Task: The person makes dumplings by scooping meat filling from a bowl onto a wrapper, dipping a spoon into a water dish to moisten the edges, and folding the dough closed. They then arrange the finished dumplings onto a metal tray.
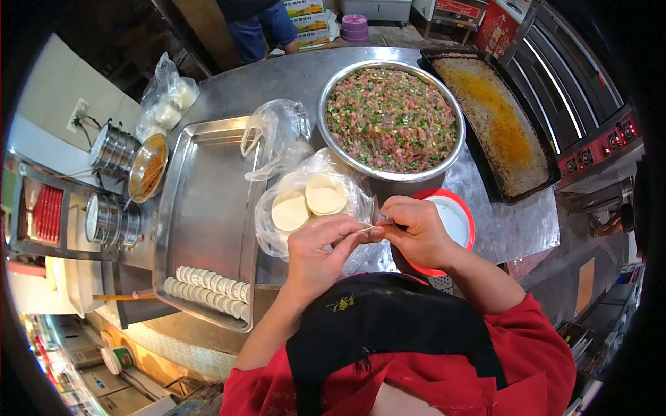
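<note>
My left hand [322, 251] and my right hand [424, 232] meet in front of my apron, fingertips pinched together on a dumpling [363, 229]. Only a thin pale edge of its dough shows; the fingers hide the rest. Just beyond my left hand, two stacks of round wrappers [290, 211] lie in an open plastic bag [269, 229]. Behind my right hand is a red-rimmed bowl [463, 208] with something white inside. Farther back stands a large steel bowl [322, 118], heaped with minced meat and chopped greens [392, 121].
To the left, a steel tray [208, 173] holds two rows of dumplings [208, 286] at its near end. A black baking pan [496, 125] lies at the back right, beside an oven [569, 76]. Plastic bags [166, 104] and steel pots [114, 149] line the left side. A person [257, 28] stands behind the table.
</note>
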### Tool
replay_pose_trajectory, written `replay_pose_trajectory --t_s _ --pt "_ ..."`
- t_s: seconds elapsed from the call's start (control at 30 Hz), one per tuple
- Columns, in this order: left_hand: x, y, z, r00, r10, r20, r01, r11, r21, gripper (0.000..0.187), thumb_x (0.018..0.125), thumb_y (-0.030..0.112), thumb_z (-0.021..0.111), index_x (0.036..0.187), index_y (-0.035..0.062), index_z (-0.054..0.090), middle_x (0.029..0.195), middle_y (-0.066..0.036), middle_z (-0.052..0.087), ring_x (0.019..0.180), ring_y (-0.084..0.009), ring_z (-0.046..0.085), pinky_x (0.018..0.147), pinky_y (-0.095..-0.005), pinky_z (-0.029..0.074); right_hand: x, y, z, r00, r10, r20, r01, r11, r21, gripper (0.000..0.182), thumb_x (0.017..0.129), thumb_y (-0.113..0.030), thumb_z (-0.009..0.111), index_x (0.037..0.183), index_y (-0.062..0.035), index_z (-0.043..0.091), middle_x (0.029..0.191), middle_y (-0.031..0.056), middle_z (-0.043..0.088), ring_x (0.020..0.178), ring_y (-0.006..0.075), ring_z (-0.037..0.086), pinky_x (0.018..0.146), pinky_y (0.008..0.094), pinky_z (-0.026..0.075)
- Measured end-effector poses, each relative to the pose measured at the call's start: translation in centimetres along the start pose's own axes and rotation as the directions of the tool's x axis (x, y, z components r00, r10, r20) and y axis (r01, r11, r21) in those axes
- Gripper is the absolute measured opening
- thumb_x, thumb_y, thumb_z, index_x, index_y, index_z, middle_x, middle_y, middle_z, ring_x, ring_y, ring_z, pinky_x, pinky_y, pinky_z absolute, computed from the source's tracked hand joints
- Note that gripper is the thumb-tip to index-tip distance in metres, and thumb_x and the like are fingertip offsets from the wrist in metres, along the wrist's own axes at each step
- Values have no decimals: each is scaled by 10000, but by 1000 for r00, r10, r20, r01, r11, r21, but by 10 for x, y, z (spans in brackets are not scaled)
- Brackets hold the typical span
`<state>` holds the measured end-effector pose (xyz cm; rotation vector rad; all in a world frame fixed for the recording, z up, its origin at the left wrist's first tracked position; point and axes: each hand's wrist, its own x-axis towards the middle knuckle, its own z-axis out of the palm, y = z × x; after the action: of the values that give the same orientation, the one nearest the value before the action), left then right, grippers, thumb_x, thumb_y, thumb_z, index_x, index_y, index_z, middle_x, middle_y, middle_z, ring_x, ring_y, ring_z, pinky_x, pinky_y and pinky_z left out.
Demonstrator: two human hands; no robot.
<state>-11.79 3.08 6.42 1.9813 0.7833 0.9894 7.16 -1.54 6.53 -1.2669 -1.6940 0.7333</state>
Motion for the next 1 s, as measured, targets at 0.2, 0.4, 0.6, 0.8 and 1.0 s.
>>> replay_pose_trajectory --t_s 0.2,0.4,0.6,0.8,1.0 --pt "-3 -4 2 1000 -11 8 11 1000 15 177 712 -46 696 880 3 671 871 -117 673 784 -239 659 707 -298 519 5 -5 -2 999 -3 34 3 1000 11 133 738 -15 707 788 31 592 733 122 551 659 260 558 566 337 439" --pt "0 -4 3 998 58 39 -57 998 -24 165 711 -30 714 868 8 681 873 -109 680 773 -211 659 691 -284 515 3 -3 -1 998 -23 56 23 1000 -9 133 738 -24 702 817 22 605 734 126 560 659 268 570 567 349 445" --pt "-2 1 0 998 -33 -49 33 999 -7 130 723 -12 716 849 10 688 862 -98 691 782 -179 661 674 -267 508 2 -4 -4 999 4 43 0 997 -73 161 735 -37 717 845 9 609 715 127 551 639 268 561 557 342 439" --pt "0 3 0 999 51 5 -51 998 23 131 733 -2 714 860 26 698 854 -93 693 776 -190 668 671 -267 508 6 -10 -2 999 28 41 -30 999 41 213 737 -53 724 930 -7 647 735 126 559 643 272 557 562 338 436" --pt "-2 2 -1 1000 17 -13 -16 1000 25 181 735 -5 715 909 46 706 854 -91 693 776 -185 668 677 -266 512 5 -9 -3 997 -61 42 62 998 -30 93 764 -45 685 808 8 622 744 125 560 684 271 565 585 354 444"
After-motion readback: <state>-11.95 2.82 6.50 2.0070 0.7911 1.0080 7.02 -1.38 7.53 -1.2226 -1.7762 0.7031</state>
